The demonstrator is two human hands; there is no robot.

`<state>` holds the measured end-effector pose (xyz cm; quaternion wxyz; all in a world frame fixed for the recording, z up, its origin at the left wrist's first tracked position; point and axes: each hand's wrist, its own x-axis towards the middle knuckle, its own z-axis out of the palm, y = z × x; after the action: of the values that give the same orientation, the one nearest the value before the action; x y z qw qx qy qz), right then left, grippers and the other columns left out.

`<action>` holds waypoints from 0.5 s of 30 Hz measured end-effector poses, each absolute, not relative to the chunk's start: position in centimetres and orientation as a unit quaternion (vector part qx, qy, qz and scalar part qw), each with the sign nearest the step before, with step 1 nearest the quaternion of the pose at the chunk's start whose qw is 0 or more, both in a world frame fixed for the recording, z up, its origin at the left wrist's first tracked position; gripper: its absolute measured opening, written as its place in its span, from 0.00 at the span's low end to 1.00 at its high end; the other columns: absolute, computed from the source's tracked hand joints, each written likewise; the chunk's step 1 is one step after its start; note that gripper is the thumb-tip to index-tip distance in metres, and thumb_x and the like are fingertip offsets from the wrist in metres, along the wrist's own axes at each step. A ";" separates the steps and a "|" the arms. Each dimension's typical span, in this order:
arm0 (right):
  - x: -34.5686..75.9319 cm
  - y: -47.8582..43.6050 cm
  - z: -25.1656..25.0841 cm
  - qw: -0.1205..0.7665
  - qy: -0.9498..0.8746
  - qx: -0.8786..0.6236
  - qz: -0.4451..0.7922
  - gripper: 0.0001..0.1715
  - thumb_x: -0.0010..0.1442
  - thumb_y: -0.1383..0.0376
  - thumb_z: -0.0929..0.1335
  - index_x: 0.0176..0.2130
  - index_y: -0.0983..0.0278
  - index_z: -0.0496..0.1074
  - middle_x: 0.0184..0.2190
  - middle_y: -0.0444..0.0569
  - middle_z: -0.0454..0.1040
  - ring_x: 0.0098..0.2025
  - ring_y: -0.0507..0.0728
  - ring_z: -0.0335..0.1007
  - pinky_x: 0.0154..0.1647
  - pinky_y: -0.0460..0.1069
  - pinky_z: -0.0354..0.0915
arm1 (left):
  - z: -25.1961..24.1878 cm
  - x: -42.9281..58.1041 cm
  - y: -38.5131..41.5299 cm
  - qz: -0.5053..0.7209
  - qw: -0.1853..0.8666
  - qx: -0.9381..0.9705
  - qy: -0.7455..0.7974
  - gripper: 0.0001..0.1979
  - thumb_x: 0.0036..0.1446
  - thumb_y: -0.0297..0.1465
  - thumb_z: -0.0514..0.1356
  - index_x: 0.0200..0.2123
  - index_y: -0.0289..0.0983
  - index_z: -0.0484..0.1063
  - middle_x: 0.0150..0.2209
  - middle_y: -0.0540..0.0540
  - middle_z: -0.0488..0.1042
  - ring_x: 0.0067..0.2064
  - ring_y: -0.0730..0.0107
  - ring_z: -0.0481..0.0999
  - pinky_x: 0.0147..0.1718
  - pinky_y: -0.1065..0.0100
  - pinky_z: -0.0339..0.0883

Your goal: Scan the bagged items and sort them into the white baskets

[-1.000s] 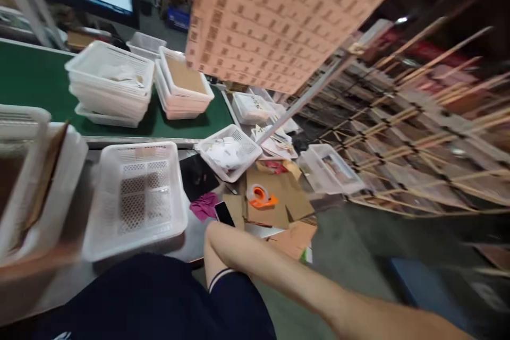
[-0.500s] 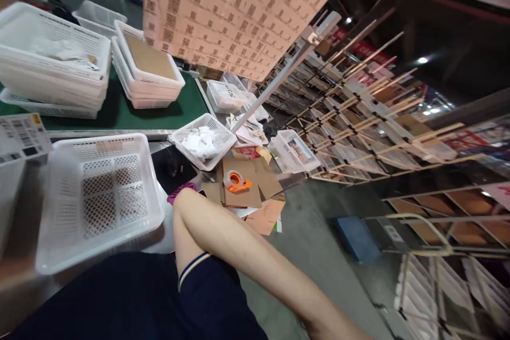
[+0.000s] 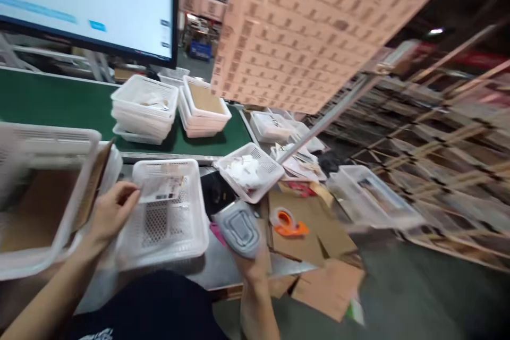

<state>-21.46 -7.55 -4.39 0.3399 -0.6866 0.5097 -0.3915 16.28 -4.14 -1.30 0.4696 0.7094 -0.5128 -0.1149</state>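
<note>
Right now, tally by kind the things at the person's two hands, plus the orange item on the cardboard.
White mesh basket: 1, at the left hand
Printed label: 1, at that basket
Grey device: 1, in the right hand
Orange tape dispenser: 1
Total: 4

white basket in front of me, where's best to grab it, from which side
Take the basket by its flared top rim, fingers hooked under from left and right, probably: it sits upright and open with perforated walls. The left hand is at the left rim on a paper slip.
</note>
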 end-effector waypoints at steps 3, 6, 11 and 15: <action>-16.8 -8.4 -4.9 0.324 0.399 -0.804 -0.301 0.28 0.47 0.73 0.67 0.48 0.67 0.80 0.42 0.52 0.79 0.40 0.58 0.75 0.41 0.48 0.72 | -2.2 16.3 -4.0 -0.132 0.424 0.718 -0.536 0.16 0.63 0.47 0.60 0.38 0.41 0.76 0.32 0.47 0.81 0.32 0.63 0.80 0.34 0.65 0.71; -15.4 -7.8 -6.4 0.282 0.383 -0.861 -0.182 0.41 0.47 0.73 0.66 0.61 0.65 0.74 0.49 0.56 0.77 0.41 0.62 0.76 0.38 0.50 0.69 | -3.1 16.1 -3.2 -0.133 0.387 0.734 -0.542 0.15 0.65 0.46 0.58 0.38 0.41 0.76 0.31 0.48 0.81 0.30 0.65 0.78 0.32 0.66 0.67; -15.1 -6.6 -10.1 0.279 0.394 -0.868 -0.112 0.48 0.48 0.71 0.66 0.68 0.63 0.71 0.57 0.60 0.77 0.49 0.68 0.80 0.45 0.53 0.75 | -5.6 15.3 -1.8 -0.162 0.350 0.751 -0.536 0.13 0.67 0.42 0.56 0.38 0.42 0.76 0.33 0.47 0.82 0.34 0.61 0.81 0.36 0.64 0.68; -14.8 -5.1 -12.2 0.360 0.440 -0.798 -0.199 0.45 0.44 0.66 0.68 0.62 0.56 0.79 0.59 0.56 0.80 0.53 0.72 0.82 0.49 0.57 0.79 | -5.8 15.7 -1.1 -0.155 0.342 0.755 -0.538 0.14 0.69 0.42 0.56 0.44 0.44 0.80 0.41 0.45 0.85 0.43 0.56 0.85 0.42 0.62 0.73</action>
<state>-14.77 -5.06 -12.24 0.3598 -0.7982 0.4403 -0.1989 15.69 -1.08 -5.84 0.3423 0.7548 -0.5375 -0.1554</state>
